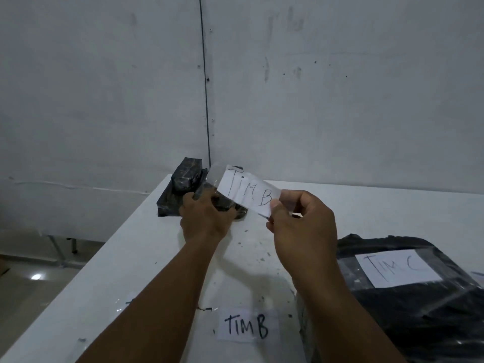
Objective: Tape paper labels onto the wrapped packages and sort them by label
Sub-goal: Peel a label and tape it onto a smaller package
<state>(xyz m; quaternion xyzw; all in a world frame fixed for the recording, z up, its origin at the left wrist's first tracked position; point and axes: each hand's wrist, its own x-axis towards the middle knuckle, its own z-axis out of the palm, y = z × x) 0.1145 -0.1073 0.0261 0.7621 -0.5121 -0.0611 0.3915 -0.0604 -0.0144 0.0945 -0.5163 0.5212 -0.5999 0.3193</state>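
From the head camera, the right hand (301,231) pinches the near end of a paper label (248,189) reading "TIM B", held up in the air just above the far part of the white table (117,258). The left hand (207,216) is closed around a small black-wrapped package (217,197) at the table's far edge, touching two stacked dark packages (180,187) behind it. A second "TIM B" label (246,327) lies flat near the table's front edge, and a large black package (419,310) bearing a taped "TIM C" label (398,267) sits at the table's right side.
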